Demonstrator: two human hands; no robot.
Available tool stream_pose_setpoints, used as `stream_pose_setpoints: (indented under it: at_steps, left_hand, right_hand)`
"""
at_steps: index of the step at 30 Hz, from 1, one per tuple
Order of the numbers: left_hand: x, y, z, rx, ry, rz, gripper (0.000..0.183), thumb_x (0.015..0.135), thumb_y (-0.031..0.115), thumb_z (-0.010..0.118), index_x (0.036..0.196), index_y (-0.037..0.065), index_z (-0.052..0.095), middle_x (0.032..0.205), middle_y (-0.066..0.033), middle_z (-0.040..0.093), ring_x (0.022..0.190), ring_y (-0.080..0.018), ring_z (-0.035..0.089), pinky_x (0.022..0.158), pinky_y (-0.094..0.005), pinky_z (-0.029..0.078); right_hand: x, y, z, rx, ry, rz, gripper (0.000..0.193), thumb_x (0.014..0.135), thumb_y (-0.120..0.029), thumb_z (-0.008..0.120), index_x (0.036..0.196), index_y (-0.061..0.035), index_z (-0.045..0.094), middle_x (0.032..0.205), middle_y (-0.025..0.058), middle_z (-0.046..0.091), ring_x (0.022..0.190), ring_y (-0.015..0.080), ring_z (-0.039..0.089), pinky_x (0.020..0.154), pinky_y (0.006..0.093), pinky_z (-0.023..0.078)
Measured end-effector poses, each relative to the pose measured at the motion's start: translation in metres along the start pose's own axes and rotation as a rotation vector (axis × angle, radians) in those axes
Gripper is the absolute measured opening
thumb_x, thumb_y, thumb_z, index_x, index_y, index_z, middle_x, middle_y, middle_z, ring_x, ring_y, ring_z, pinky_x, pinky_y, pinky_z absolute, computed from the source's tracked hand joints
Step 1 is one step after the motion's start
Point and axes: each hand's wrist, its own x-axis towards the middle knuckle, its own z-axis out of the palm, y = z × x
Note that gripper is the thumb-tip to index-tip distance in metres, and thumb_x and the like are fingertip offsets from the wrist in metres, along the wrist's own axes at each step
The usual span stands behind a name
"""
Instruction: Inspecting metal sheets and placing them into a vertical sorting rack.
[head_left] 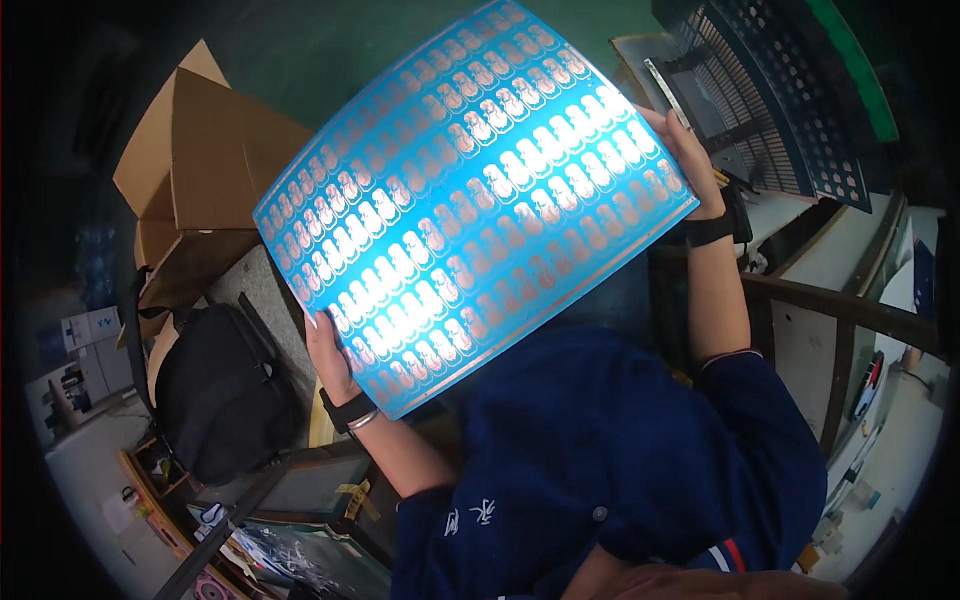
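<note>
I hold up a large blue sheet (455, 205) by two opposite edges. Rows of shiny, copper-coloured rounded shapes cover it, and light glares off its middle. It is tilted, its right side farther away than its left. My left hand (332, 365) is closed on the left edge near the lower corner, its fingers partly hidden behind the sheet. On the right edge, my right hand (690, 165) grips near the lower right corner, with most fingers behind it. Both wrists wear black bands.
An open cardboard box (215, 170) stands at the left, above a black backpack (225, 395). Dark perforated panels (745, 95) stand at the upper right. Light bench surfaces and a dark frame bar (850, 312) lie to the right. Cluttered shelving (150, 510) is at the lower left.
</note>
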Motion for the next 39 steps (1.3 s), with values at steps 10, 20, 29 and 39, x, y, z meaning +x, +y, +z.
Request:
stream_pose_setpoints:
  at_steps: [10, 20, 29, 39]
  left_hand:
    - [-0.010, -0.002, -0.007, 0.108, 0.094, 0.068, 0.049, 0.089, 0.023, 0.058, 0.130, 0.003, 0.040, 0.110, -0.0009, 0.055, 0.089, -0.0072, 0.049, 0.081, -0.0215, 0.041]
    - [-0.015, 0.002, -0.017, 0.165, 0.123, 0.071, 0.050, 0.086, 0.021, 0.063, 0.128, 0.004, 0.042, 0.103, 0.0012, 0.055, 0.083, -0.0071, 0.049, 0.075, -0.0207, 0.042]
    - [-0.025, 0.020, 0.005, 0.112, 0.019, 0.054, 0.049, 0.085, 0.025, 0.063, 0.124, 0.001, 0.044, 0.107, -0.0033, 0.057, 0.094, -0.0101, 0.052, 0.084, -0.0257, 0.042]
    - [-0.031, 0.047, 0.051, 0.122, -0.099, 0.168, 0.050, 0.090, 0.028, 0.055, 0.129, 0.001, 0.042, 0.114, -0.0041, 0.054, 0.100, -0.0117, 0.049, 0.087, -0.0264, 0.038]
  right_hand:
    - [-0.001, -0.003, -0.011, -0.217, 0.011, -0.009, 0.026, 0.088, -0.025, 0.058, 0.099, -0.0018, 0.057, 0.088, 0.0020, 0.061, 0.079, 0.0062, 0.056, 0.072, 0.0198, 0.045]
    - [0.003, -0.007, -0.005, -0.324, 0.001, -0.068, 0.014, 0.089, -0.020, 0.057, 0.088, -0.0068, 0.053, 0.081, -0.0022, 0.056, 0.074, 0.0045, 0.051, 0.068, 0.0183, 0.041]
    - [0.006, 0.004, -0.006, -0.473, 0.113, -0.086, 0.025, 0.093, -0.014, 0.048, 0.114, -0.0006, 0.054, 0.085, -0.0037, 0.053, 0.079, 0.0046, 0.047, 0.072, 0.0188, 0.039]
    - [0.012, 0.033, -0.037, -0.472, 0.240, -0.067, 0.029, 0.093, -0.017, 0.050, 0.117, -0.0012, 0.054, 0.077, -0.0010, 0.055, 0.072, 0.0061, 0.052, 0.062, 0.0195, 0.042]
